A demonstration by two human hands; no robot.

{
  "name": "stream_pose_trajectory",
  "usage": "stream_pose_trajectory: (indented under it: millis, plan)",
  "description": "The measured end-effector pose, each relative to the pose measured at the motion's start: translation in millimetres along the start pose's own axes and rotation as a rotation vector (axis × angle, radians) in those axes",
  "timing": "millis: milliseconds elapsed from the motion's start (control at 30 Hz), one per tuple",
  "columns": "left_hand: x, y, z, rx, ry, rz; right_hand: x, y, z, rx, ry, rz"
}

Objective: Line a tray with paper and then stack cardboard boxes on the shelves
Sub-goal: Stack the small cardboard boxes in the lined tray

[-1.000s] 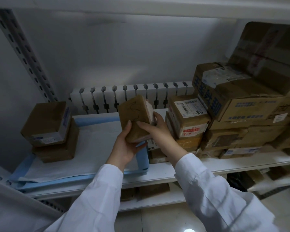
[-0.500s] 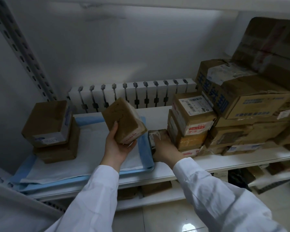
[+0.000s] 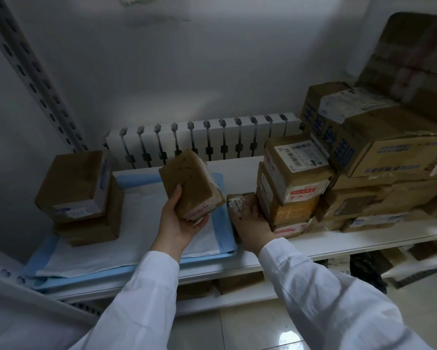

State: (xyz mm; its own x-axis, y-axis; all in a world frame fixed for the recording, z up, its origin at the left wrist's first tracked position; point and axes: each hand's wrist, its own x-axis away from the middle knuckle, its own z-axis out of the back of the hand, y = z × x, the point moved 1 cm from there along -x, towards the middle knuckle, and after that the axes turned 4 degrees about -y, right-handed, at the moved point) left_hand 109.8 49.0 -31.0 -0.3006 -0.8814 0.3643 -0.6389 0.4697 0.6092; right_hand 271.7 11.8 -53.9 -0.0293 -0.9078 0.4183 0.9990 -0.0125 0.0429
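Cardboard box (image 3: 191,184), black scrawl, in left hand (image 3: 179,223) fingers; right hand (image 3: 252,226) fingers grip small box (image 3: 237,201), label "500".

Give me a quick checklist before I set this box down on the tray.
1. Left hand grip on box: ok, fingers curl round its lower end.
2. Paper in tray: ok, lies flat.
3. Free paper beside the two-box stack: ok, bare patch to its right.
4. Right hand grip on small box: cannot tell, the hand covers it.
5. Small box clear of pile: not ok, it sits against the pile's base.
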Motion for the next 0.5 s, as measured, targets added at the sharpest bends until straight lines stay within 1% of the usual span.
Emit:
stream_pose_trajectory:
  millis: [67, 200, 300, 500]
  plan:
    - [-0.6, 0.0, 1.3, -0.009, 0.010, -0.002, -1.6, -1.2, -0.8, 0.038, 0.007, -0.003]
    - [-1.0, -0.9, 2.5, -0.007, 0.013, 0.003, -0.7, -0.9, 0.2, 0.040, 0.044, 0.003]
    - [-0.8, -0.7, 3.2, 0.000, 0.015, 0.006, -1.4, 0.5, -1.8, 0.031, 0.023, 0.014]
    - [2.7, 1.0, 3.2, 0.006, 0.021, 0.005, -0.9, 6.0, 2.6, -0.121, -0.047, 0.018]
